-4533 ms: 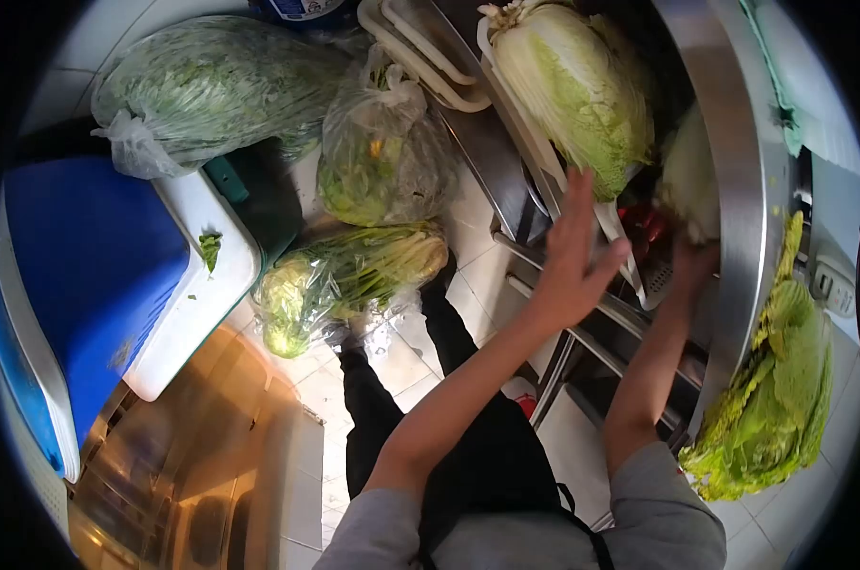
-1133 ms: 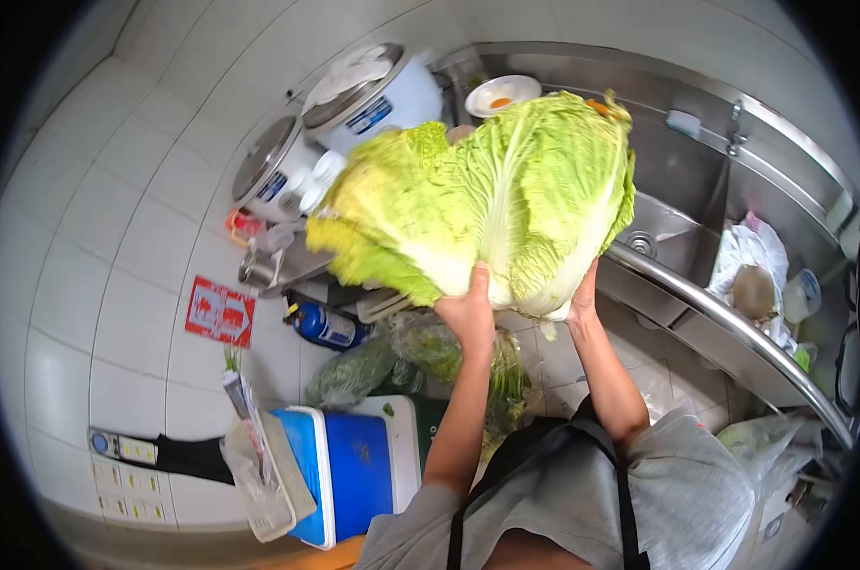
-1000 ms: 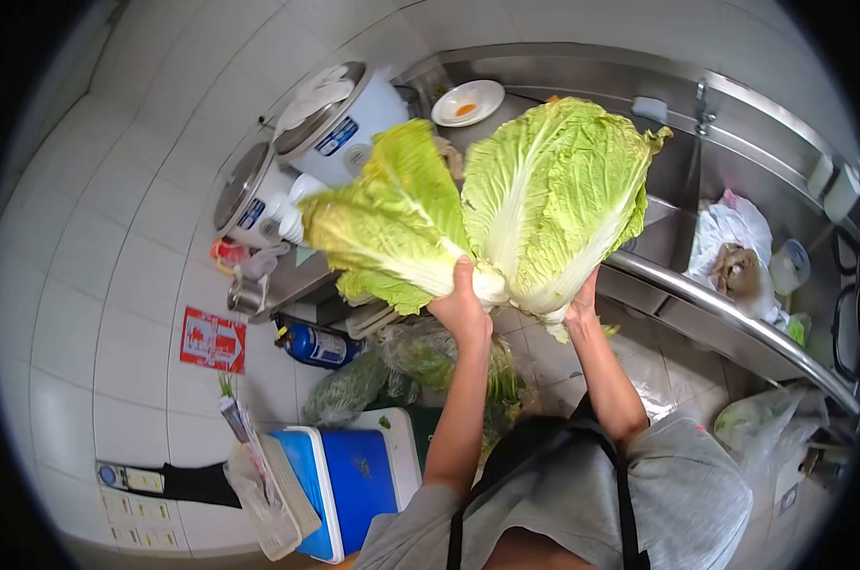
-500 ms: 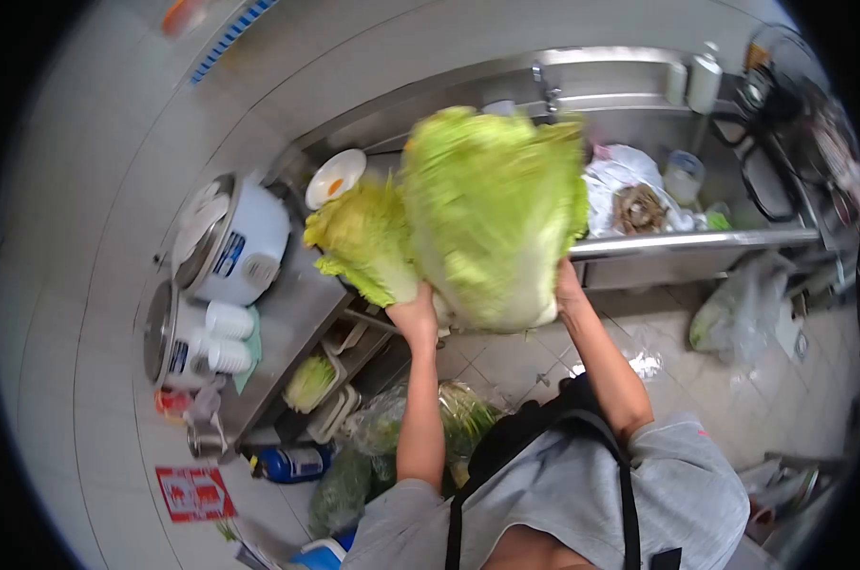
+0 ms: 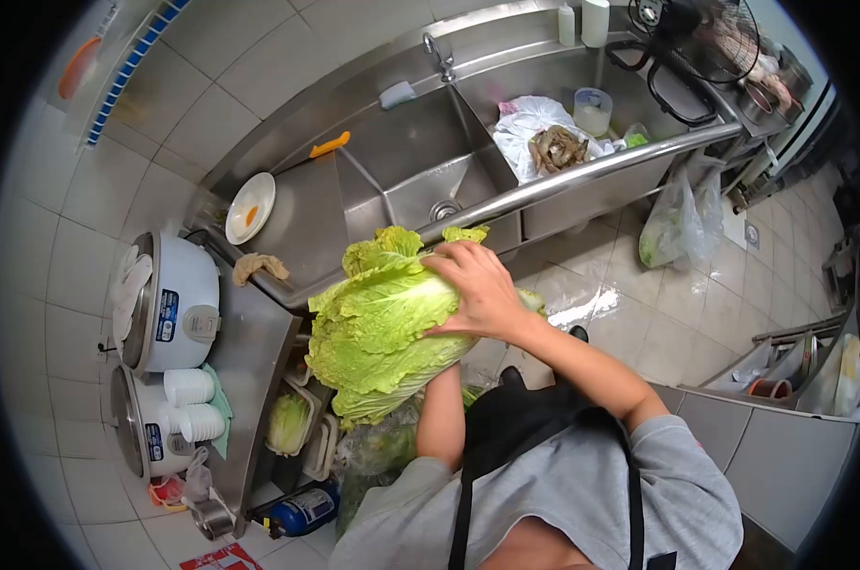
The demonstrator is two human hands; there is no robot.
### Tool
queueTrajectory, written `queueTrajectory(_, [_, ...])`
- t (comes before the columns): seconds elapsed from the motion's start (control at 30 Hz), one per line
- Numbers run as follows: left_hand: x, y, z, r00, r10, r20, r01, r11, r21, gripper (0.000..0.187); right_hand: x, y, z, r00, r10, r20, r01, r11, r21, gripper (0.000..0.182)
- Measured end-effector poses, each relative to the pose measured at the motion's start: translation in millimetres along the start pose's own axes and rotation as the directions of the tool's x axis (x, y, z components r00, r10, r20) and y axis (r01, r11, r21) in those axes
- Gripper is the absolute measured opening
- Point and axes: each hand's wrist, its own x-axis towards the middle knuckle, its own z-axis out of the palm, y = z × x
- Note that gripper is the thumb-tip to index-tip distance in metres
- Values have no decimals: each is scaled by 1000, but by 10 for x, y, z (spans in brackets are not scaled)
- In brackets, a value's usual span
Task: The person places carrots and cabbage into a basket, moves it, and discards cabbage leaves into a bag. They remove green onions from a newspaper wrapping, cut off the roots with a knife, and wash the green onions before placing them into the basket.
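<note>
A large napa cabbage [image 5: 378,328] with ruffled yellow-green leaves is held in front of me, by the front edge of the sink. My right hand [image 5: 477,290] grips it from above, fingers spread over the leaves and thumb pressed along the side. From below, my left forearm [image 5: 441,418] reaches up beneath the cabbage; the left hand itself is hidden behind the leaves. A pale green end [image 5: 531,302] pokes out beyond my right wrist.
The steel sink [image 5: 420,157] holds a white plastic bag [image 5: 523,123] and a clear tub [image 5: 592,111]. To the left stand a white plate [image 5: 250,209], a brown cloth [image 5: 259,268] and rice cookers [image 5: 178,304]. Bagged vegetables [image 5: 378,446] lie below; a plastic bag [image 5: 677,223] hangs at right.
The two cabbage pieces, held apart before, now overlap as one bundle, lower and to the left. My right hand has moved from its base onto the top. The view has shifted.
</note>
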Motion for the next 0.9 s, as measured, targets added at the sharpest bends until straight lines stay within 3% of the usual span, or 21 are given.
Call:
queueTrajectory(0.07, [27,-15,50,1000,-19,2,19,1000,23,28,-130,163,-62,999,-35,36,33,998,51,79])
queueTrajectory(0.17, [63,-110,149,999,-47,-7,47,998,49,28,-403,353,-118,998,-53,43,54,998,-41,78])
queueTrajectory(0.2, [70,-141,176,998,-66,-8,67,995,70,28,-555,427,-92,999,31,10,-31,999,-13,87])
queueTrajectory(0.3, [130,-386,297,993,-112,-25,114,988,104,28,-859,647,25,965,191,-181,-152,966,208,88])
queueTrajectory(0.43, [222,-819,507,978,-203,-36,206,967,151,28,-1095,951,-353,928,205,-312,-140,966,219,97])
queueTrajectory(0.57, [327,-1416,787,945,-326,-27,325,926,194,28,-1448,1111,-655,843,458,-282,-448,888,104,109])
queueTrajectory(0.6, [360,-1571,869,935,-354,-22,350,913,208,28,-1428,1192,-657,821,472,-322,-454,881,133,109])
queueTrajectory(0.7, [432,-1935,1132,907,-422,-6,409,876,255,28,-1339,1463,-779,759,497,-422,-505,857,102,104])
queueTrajectory(0.73, [484,-2033,1234,898,-440,9,421,865,275,28,-1352,1559,-832,726,473,-500,-488,866,111,86])
queueTrajectory(0.83, [581,-2328,1537,871,-490,44,452,832,321,28,-1369,1800,-1007,642,545,-539,-471,835,283,71])
queueTrajectory(0.87, [600,-2407,1616,863,-503,52,459,823,333,28,-1342,1838,-1107,633,478,-609,-454,866,208,57])
queueTrajectory(0.9, [603,-2496,1690,854,-517,58,468,812,349,28,-1354,1907,-1139,541,564,-624,-466,819,336,53])
